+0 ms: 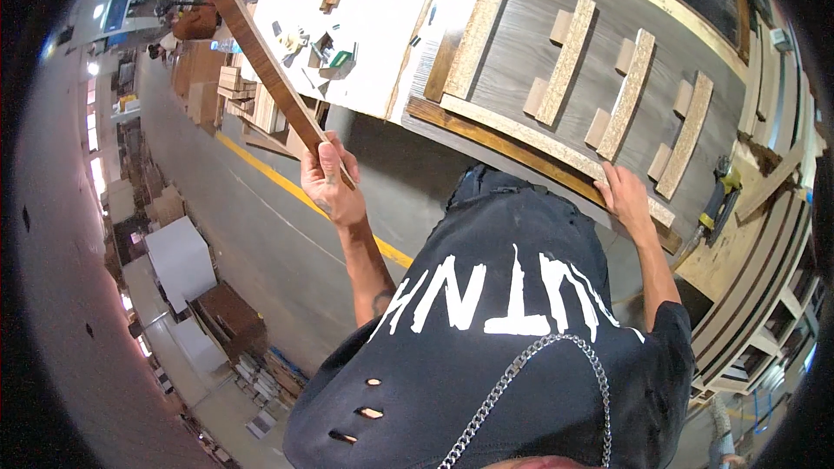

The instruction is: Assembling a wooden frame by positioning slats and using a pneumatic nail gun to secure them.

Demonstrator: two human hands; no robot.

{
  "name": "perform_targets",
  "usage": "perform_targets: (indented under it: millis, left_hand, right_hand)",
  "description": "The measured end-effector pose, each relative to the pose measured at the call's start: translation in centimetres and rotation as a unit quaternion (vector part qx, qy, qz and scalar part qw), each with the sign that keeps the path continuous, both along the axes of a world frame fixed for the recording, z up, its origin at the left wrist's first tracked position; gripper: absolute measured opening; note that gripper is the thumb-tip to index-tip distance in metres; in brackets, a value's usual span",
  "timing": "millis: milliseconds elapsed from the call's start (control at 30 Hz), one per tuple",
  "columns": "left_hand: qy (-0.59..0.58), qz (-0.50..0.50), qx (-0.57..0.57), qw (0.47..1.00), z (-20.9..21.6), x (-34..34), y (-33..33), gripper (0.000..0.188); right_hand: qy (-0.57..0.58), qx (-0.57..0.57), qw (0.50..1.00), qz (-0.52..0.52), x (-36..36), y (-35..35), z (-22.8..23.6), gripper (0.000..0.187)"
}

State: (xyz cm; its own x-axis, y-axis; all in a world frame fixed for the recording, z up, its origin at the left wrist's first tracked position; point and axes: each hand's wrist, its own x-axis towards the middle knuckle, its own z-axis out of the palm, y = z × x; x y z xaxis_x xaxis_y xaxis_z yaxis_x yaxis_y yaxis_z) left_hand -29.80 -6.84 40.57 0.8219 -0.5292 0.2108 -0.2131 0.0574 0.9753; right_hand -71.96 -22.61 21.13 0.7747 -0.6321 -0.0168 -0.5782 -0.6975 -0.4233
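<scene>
Head view: left hand [333, 182] has its fingers pinching a long brown strip [276, 82] by its near end, while the right hand [629, 195] drapes over a chipboard strip [530, 141] along the grey worktop [521, 56] edge, can't tell if those fingers are gripping

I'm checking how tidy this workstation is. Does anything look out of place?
Mainly the white surface: a small green item and other bits lie scattered there, untidy beside the neatly spaced chipboard strips on the grey panel.
</scene>
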Motion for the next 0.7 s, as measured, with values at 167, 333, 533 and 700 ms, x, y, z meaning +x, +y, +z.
perform_targets:
  millis: [167,333,533,700]
  left_hand:
    - [-0.005,-0.005,0.026,1.000,0.7,-0.7,-0.9,0.032]
    - [-0.007,-0.020,0.040,0.999,0.3,-0.8,-1.1,0.033]
    - [-0.004,-0.020,0.035,0.999,0.3,-0.7,-1.1,0.030]
    - [-0.025,-0.027,0.043,0.998,-0.2,0.1,-0.5,0.034]
  right_hand:
    - [-0.018,-0.021,0.999,-0.028,0.4,0.5,-1.1,0.043]
    - [0.037,-0.026,0.998,-0.047,0.6,1.2,-1.8,0.042]
    - [0.053,-0.053,0.995,-0.065,0.9,1.7,-1.7,0.039]
    - [0.042,-0.043,0.995,-0.077,1.1,1.4,-1.7,0.036]
